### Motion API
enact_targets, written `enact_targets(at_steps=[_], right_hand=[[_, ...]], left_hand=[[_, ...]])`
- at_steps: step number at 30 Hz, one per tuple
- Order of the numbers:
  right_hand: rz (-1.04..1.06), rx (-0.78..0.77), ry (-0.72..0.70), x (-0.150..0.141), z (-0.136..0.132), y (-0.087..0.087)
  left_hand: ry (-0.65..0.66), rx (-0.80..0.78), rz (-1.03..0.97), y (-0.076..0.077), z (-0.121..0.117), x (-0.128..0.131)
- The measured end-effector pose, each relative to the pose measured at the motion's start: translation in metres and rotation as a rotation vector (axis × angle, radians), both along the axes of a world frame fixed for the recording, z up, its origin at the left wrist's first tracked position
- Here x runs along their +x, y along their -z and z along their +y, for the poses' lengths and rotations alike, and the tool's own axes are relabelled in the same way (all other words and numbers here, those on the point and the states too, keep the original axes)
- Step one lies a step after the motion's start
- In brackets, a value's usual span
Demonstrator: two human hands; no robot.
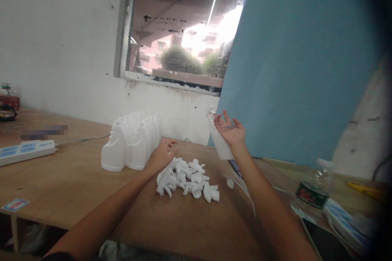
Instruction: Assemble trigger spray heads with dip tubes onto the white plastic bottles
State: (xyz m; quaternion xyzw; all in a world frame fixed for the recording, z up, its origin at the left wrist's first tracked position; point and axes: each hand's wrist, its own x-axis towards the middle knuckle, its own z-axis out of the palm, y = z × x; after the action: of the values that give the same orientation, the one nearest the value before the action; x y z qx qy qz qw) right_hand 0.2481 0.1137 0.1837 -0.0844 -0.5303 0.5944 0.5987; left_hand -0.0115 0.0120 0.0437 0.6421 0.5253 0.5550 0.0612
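Hands apart: left hand [163, 155] empty, fingers spread, nearest the white nozzle heads [185, 177] mid-surface [183, 228]; right hand [233, 132] at the white bottle's [222, 147] neck, grip unclear, bottle toward far edge, long axis tipped left.

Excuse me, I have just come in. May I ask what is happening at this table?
A person's right hand is raised beside a white plastic bottle, with its fingers near the bottle's top; how firmly they hold it is unclear. A thin grey item lies across that palm. The left hand is open, between a pile of white trigger spray heads and two rows of white bottles on the wooden table.
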Motion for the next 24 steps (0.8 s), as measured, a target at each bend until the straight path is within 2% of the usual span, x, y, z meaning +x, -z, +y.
enact_targets(at_steps=[4,7,10,13,15,17,21,22,24], right_hand=[[-0.173,0.041,-0.153,-0.016,-0.07,0.0],[-0.167,0.007,-0.401,-0.03,-0.109,0.004],[-0.15,0.0,-0.636,-0.044,-0.133,0.005],[-0.181,0.075,-0.728,-0.059,-0.144,0.004],[-0.245,0.132,-0.709,-0.07,-0.144,0.004],[-0.332,0.185,-0.613,-0.081,-0.139,0.006],[-0.455,0.322,-0.224,-0.101,-0.127,0.015],[-0.478,0.359,-0.17,-0.105,-0.126,0.017],[-0.518,0.406,-0.19,-0.108,-0.125,0.02]], left_hand=[[0.065,0.097,0.036,-0.025,-0.047,0.033],[-0.026,0.246,0.107,-0.034,-0.076,0.053],[-0.167,0.372,0.124,-0.038,-0.085,0.058],[-0.221,0.475,0.072,-0.042,-0.084,0.045],[-0.202,0.485,0.022,-0.044,-0.085,0.033],[-0.148,0.457,-0.049,-0.046,-0.087,0.022],[-0.061,0.336,-0.12,-0.046,-0.094,0.009],[-0.047,0.288,-0.114,-0.046,-0.095,0.008],[0.0,0.212,-0.103,-0.046,-0.097,0.007]])
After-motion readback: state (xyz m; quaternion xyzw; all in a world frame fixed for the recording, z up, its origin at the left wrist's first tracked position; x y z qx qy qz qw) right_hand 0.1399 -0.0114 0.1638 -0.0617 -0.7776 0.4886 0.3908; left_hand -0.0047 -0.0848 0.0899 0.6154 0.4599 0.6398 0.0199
